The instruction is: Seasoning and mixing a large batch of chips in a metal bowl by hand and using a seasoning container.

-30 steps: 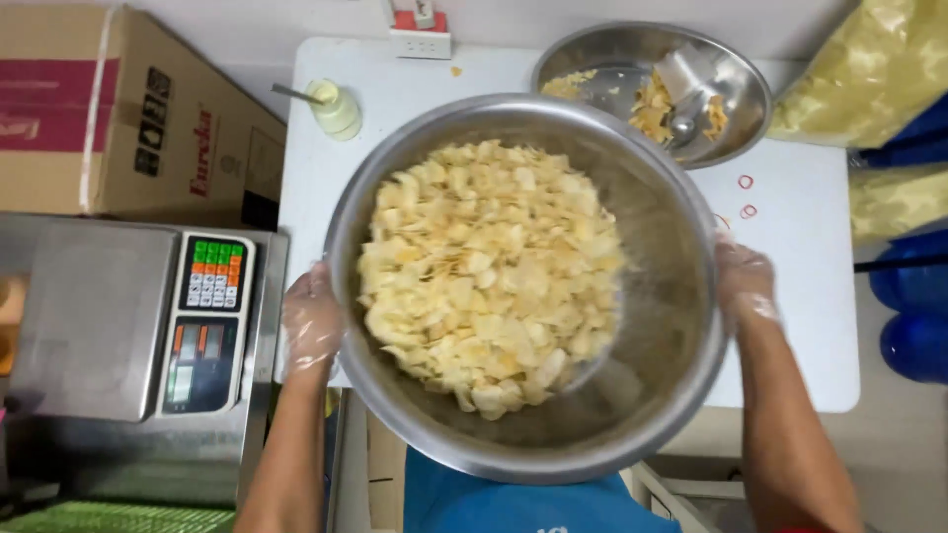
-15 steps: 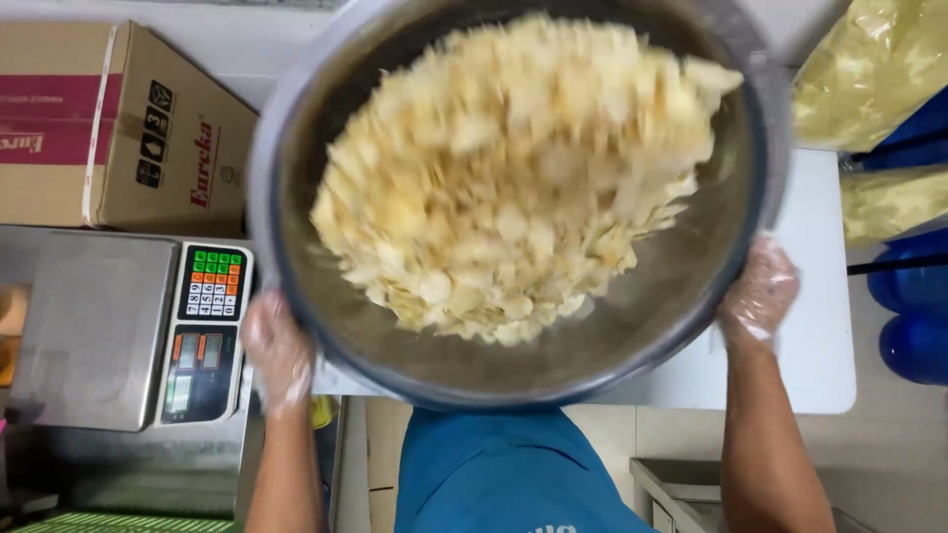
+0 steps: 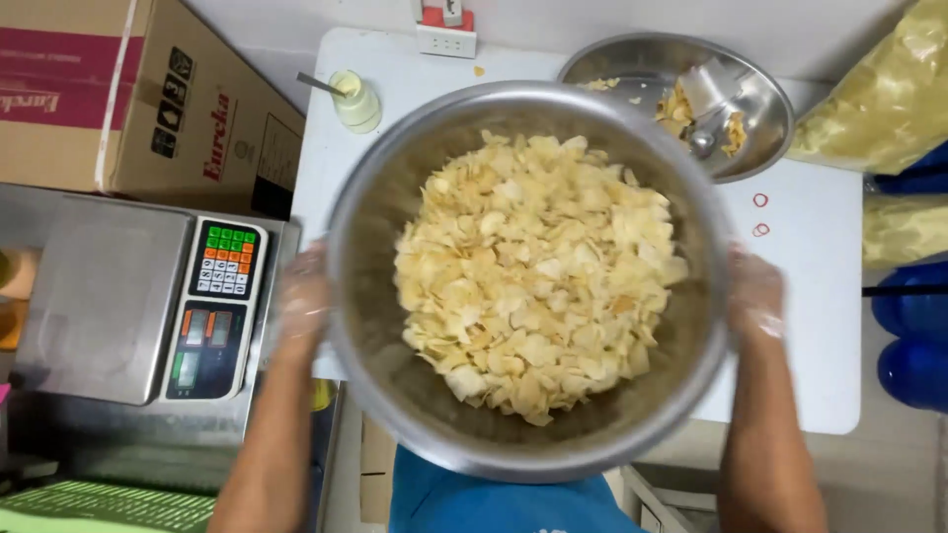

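I hold a large steel bowl (image 3: 375, 296) above a white table (image 3: 810, 326), one hand on each side of its rim. The bowl carries a heap of pale yellow chips (image 3: 533, 266). My left hand (image 3: 301, 301), in a thin clear glove, grips the left rim. My right hand (image 3: 755, 296), also gloved, grips the right rim. Both are blurred by motion.
A smaller steel bowl (image 3: 760, 89) with a scoop and some chips sits at the table's back right. A small cup with a spoon (image 3: 354, 99) stands at the back left. A weighing scale (image 3: 109, 296) and a cardboard box (image 3: 118, 99) are on the left. Bags of chips (image 3: 884, 99) lie right.
Half a second ago the bowl was raised and tilted toward me with the chips thrown up. Now it has dropped back level and the chips have settled in it.
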